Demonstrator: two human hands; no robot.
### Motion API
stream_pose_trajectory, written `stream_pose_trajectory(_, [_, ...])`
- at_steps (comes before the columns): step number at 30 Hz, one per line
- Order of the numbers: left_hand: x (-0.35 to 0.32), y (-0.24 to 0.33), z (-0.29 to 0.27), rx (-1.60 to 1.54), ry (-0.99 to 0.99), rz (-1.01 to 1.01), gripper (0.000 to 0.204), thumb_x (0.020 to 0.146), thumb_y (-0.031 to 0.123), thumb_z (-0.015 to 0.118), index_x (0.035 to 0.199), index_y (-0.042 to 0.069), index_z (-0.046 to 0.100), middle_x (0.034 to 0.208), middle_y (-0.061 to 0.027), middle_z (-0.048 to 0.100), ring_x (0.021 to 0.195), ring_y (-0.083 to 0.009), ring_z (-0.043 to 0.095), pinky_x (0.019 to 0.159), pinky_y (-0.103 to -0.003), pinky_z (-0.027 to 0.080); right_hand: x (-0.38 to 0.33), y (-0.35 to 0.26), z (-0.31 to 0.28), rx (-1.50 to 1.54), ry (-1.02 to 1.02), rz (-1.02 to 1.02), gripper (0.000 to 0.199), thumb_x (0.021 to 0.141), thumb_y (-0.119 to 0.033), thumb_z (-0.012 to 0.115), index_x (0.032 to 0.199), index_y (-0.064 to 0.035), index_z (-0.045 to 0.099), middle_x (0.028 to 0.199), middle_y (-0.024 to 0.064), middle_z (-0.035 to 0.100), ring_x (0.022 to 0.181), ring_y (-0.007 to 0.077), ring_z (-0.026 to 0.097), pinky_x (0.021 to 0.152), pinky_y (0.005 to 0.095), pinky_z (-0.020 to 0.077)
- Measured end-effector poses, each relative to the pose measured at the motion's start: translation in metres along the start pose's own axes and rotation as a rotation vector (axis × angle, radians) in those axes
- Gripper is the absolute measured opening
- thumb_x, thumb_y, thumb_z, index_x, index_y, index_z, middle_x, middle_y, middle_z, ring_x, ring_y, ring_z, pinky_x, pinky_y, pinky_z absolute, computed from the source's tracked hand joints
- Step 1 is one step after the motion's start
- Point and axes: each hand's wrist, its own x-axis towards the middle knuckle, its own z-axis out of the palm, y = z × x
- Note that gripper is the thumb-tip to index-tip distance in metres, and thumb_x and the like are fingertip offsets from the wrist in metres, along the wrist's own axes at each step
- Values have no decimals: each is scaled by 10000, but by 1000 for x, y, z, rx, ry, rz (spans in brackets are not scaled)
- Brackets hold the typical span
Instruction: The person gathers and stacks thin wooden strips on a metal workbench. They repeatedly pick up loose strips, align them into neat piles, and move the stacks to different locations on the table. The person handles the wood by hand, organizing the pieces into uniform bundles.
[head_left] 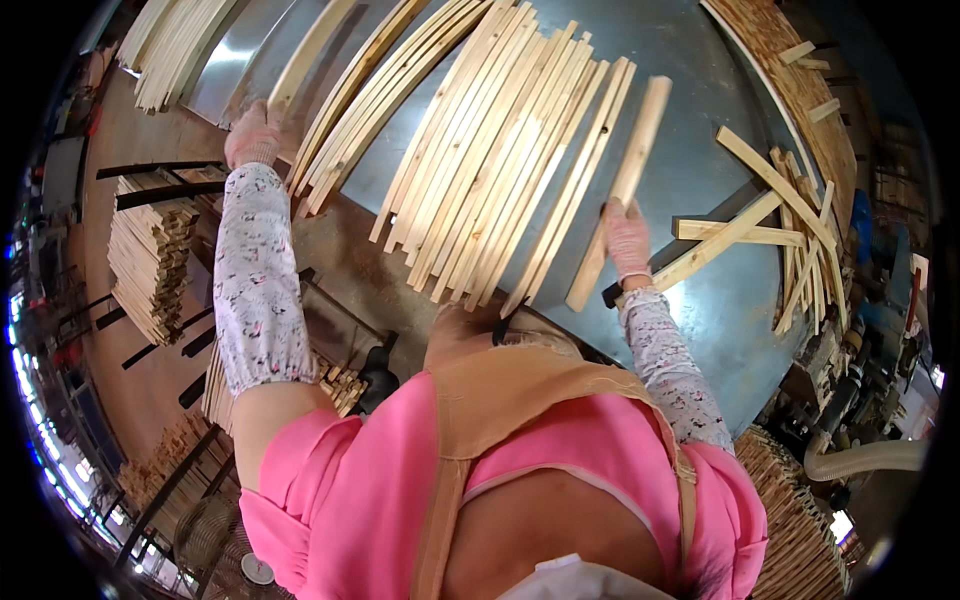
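Note:
In a pinkish glove, my left hand (253, 137) grips the near end of a pale wooden strip (312, 52) at the table's left side. My right hand (628, 240), gloved the same way, is closed around another wooden strip (645, 130), which stands slightly tilted to the right of the middle row. Between my hands, many wooden strips (500, 150) lie side by side on the grey metal table (375, 190). A smaller group of strips (385, 90) lies closer to my left hand. Floral sleeves cover both forearms.
Loose strips (770, 185) lie crossed in a heap at the table's right. More strips (185, 50) are bunched at the far left. A stack of wood (150, 260) rests on black rack arms to my left. A wooden board (800, 90) borders the far right.

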Motion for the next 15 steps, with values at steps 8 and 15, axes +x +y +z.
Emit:
stream_pose_trajectory(8, [-30,-42,85,-572,-249,78,565,1125,514,487,1435,73,655,1368,-204,714,1300,-385,646,1126,-445,475,-34,-64,47,-30,-216,-144,689,1054,-537,526,1524,-34,549,1367,303,686,1309,491,618,1083,460,479])
stream_pose_trajectory(15, [-99,116,36,-478,-186,313,614,1000,413,716,1477,43,602,1454,-214,632,1374,-353,597,1165,-446,476,10,-72,44,-89,-145,-118,829,1012,-646,545,1591,-56,483,1452,307,644,1368,463,602,1126,492,471])
